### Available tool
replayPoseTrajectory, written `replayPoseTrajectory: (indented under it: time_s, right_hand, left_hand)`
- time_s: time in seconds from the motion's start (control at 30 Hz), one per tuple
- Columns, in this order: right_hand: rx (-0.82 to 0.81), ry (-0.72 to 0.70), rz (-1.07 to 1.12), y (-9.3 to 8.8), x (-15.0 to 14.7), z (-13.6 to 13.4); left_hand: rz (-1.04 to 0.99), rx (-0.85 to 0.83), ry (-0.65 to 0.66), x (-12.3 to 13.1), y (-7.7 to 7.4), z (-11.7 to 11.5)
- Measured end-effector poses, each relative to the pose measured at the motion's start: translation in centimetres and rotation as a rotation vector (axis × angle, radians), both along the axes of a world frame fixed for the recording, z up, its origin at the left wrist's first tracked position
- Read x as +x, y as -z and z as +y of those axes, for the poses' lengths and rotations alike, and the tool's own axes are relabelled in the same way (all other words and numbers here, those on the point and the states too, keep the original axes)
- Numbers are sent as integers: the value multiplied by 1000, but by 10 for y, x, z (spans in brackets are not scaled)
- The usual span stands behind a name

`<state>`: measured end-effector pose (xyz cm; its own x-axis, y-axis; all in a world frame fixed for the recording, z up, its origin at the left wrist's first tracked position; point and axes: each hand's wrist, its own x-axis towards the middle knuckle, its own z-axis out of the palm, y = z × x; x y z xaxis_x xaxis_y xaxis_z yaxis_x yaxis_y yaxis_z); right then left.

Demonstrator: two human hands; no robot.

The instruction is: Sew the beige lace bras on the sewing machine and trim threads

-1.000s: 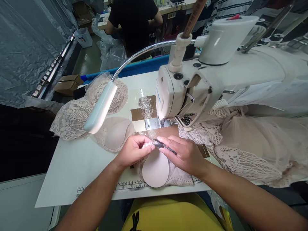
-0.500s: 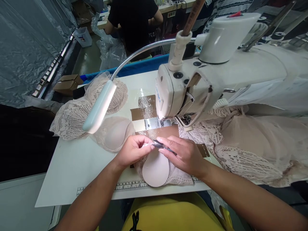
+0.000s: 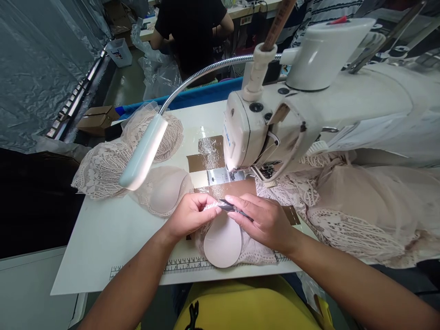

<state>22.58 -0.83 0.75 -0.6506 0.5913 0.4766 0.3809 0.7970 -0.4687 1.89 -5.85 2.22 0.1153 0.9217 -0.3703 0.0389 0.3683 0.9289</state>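
Note:
A pale beige bra cup edged with lace lies on the white table near the front edge, just ahead of the sewing machine. My left hand pinches the lace edge at the cup's top, fingers closed. My right hand is closed round small grey thread snips, whose tips point left at the pinched lace. The two hands nearly touch above the cup.
A gooseneck lamp hangs over a pile of lace cups at left. Lace and beige fabric are heaped right of the machine. A printed ruler runs along the table's front. A person in black works behind.

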Motion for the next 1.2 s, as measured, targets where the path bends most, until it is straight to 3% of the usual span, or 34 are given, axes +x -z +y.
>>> replayPoseTrajectory:
  time_s: [1.2]
  right_hand:
    - [26,-5,-20,-1,-1,0]
  left_hand:
    - [67,15,17,4,-4,-1]
